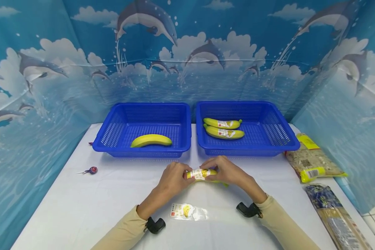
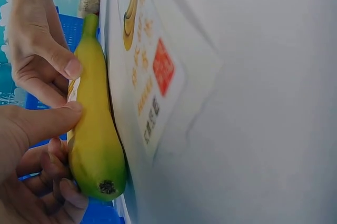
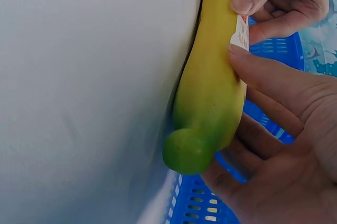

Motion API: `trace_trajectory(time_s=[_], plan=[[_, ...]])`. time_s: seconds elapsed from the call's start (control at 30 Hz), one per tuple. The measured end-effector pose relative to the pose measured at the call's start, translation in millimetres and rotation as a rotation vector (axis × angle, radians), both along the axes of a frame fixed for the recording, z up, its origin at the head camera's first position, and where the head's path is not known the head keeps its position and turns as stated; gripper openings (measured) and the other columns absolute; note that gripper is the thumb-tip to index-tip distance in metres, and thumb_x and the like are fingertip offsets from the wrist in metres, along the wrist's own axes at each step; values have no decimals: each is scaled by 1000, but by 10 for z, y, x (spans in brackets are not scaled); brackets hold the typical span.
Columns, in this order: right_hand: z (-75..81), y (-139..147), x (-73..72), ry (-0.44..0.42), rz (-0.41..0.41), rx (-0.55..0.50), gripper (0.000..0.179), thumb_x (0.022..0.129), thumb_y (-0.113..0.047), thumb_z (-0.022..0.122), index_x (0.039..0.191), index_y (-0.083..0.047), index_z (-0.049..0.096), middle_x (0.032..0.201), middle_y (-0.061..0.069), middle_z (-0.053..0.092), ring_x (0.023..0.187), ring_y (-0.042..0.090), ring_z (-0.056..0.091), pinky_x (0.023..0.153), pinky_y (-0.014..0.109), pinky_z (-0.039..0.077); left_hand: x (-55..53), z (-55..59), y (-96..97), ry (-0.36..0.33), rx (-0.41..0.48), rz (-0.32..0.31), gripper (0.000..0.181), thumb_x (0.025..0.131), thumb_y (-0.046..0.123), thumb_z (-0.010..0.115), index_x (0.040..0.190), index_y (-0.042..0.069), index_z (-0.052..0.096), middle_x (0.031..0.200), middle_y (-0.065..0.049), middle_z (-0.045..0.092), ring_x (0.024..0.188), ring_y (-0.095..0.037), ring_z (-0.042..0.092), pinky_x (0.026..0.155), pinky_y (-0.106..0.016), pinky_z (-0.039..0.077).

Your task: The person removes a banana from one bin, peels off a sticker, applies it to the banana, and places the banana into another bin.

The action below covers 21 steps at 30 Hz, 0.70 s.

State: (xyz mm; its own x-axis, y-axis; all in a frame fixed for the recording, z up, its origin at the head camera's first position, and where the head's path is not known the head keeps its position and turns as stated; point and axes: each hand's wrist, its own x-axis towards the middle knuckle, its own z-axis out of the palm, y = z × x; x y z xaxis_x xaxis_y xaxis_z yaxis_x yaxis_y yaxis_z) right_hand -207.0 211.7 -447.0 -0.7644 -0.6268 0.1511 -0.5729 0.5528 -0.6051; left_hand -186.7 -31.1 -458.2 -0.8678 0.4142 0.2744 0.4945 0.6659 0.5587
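A yellow banana [image 2: 95, 113] with green ends lies crosswise between both hands, close over the white table. My left hand [image 1: 174, 176] holds one end, its thumb on the near side and its fingers behind. My right hand [image 1: 228, 171] grips the other end the same way, the stem [image 3: 187, 151] pointing past it. Wrapped on the banana's upper side is a white label [image 1: 197, 174] with a banana picture; the thumbs of both hands touch its edges. On the table below lies a second label [image 1: 187, 211] of the same print on clear film.
Behind the hands stand two blue baskets: the left basket [image 1: 187, 132] holds one unlabelled banana [image 1: 151, 140], the right basket [image 1: 282, 146] two labelled bananas [image 1: 225, 132]. A wrapped lollipop [image 1: 93, 170] lies at left. At right lie a grain bag [image 1: 310, 158] and a long packet [image 1: 334, 215].
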Motion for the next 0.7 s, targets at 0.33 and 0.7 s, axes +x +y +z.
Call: trace_trajectory(time_s=[0.33,0.7], plan=[[30,-8,-4,16,-32,53,32,83,-8,94,111,2,83,112,13,81,108,30,76,87,44,65,5,19,-19,-27,0,9,26,81,11,96,101,1,84,60,8,58,57,-2,49,54,-20,43],[50,51,-18,-11,-3,69,38,83,-11,95,117,0,82,114,10,81,98,15,72,82,35,64,31,66,-24,-68,-141,75,31,75,17,100,98,5,84,72,3,66,68,-14,54,57,-29,45]])
